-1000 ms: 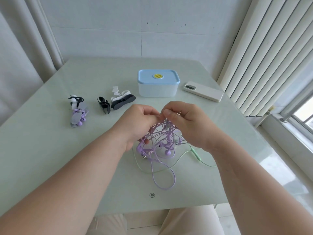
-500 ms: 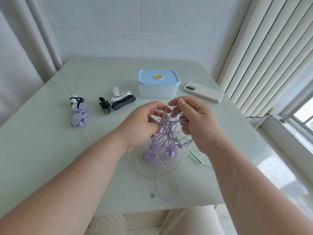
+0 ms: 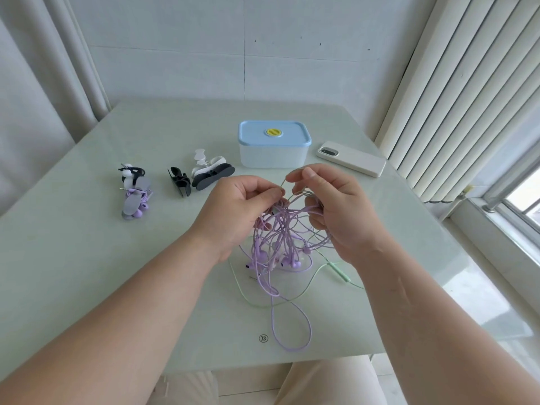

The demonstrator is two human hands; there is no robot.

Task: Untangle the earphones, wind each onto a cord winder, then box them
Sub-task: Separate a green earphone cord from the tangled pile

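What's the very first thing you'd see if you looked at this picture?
The tangle of purple and green earphone cords stands out most, held up over the middle of the table. The left hand and the right hand pinch strands at its top. Behind it stands a box with a blue lid, and far to the left lie wound earphones.

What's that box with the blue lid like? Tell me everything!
The box is a rounded rectangle: a cloudy white, plastic-looking body and a light blue lid with a round yellow spot in the middle. The lid is on. It stands upright on the pale green table, left of a white phone. Only the table touches it.
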